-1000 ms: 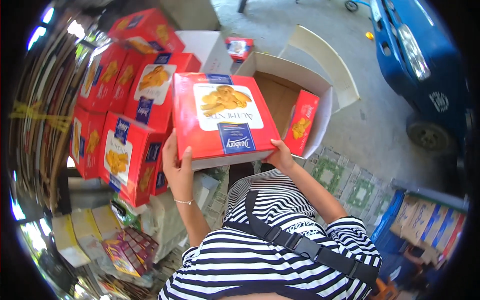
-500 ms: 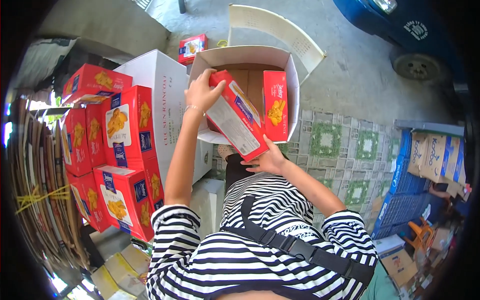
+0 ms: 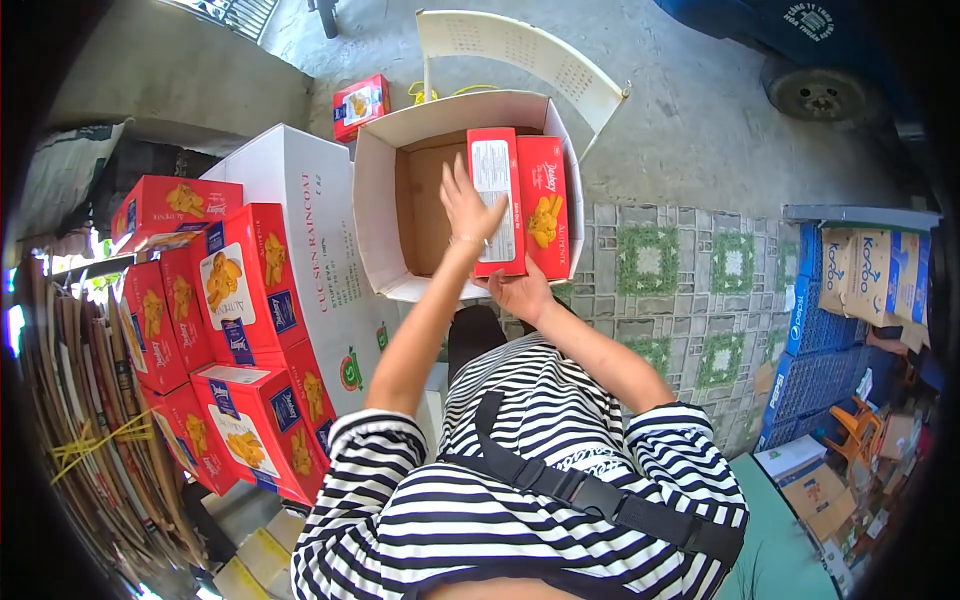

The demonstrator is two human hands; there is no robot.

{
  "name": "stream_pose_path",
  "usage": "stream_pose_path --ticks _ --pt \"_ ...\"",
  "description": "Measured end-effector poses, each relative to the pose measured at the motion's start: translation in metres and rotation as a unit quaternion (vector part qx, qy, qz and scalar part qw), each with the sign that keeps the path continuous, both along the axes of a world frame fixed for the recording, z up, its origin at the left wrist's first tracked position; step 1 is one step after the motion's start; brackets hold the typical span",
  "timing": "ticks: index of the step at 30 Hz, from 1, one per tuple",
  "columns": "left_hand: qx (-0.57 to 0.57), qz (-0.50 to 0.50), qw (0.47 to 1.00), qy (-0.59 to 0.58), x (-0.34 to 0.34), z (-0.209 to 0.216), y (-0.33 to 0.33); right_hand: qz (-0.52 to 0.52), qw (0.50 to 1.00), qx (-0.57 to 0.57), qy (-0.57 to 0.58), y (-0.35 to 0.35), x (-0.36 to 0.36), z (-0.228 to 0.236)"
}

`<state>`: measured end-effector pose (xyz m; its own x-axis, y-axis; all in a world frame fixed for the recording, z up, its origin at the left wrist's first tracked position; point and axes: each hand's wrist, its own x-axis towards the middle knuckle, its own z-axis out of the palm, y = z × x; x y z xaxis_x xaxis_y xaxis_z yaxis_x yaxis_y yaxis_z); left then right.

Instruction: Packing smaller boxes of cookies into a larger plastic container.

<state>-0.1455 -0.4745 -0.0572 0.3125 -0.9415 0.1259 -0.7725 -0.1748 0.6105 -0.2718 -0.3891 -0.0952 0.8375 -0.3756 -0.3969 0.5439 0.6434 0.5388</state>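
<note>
A white-walled cardboard carton (image 3: pixel 368 220) stands in front of me with its top open. Along its right side sits a red biscuit box (image 3: pixel 543 205) with a picture of golden pieces. A second red biscuit box (image 3: pixel 492 180), its pale printed panel facing up, lies upright beside it on the left. My left hand (image 3: pixel 468 208) has its fingers stretched out, with the palm edge against that second box's left side. At the near end of the same box, my right hand (image 3: pixel 522 294) grips its lower edge; some of its fingers are hidden beneath.
Several red boxes (image 3: pixel 245 285) are stacked at left, against a tall white carton (image 3: pixel 325 250). Another red box (image 3: pixel 361 105) lies on the floor beyond. A white chair (image 3: pixel 520 50) stands behind the open carton. Flattened cardboard (image 3: pixel 115 420) leans far left; blue crates (image 3: pixel 825 300) stand right.
The second red box has turned from slanted to straight and moved right, beside the other one. My left hand has let go of its far end and slid down to its left side.
</note>
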Motion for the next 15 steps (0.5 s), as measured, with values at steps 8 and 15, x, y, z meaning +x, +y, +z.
stream_pose_path --ticks 8,15 --pt "0.134 0.029 0.980 0.146 -0.001 -0.055 0.102 0.070 0.989 -0.065 0.116 0.005 0.009 -0.013" --pt "0.179 0.030 0.962 0.205 0.018 -0.056 0.102 0.169 0.971 -0.027 0.169 0.007 0.009 -0.026"
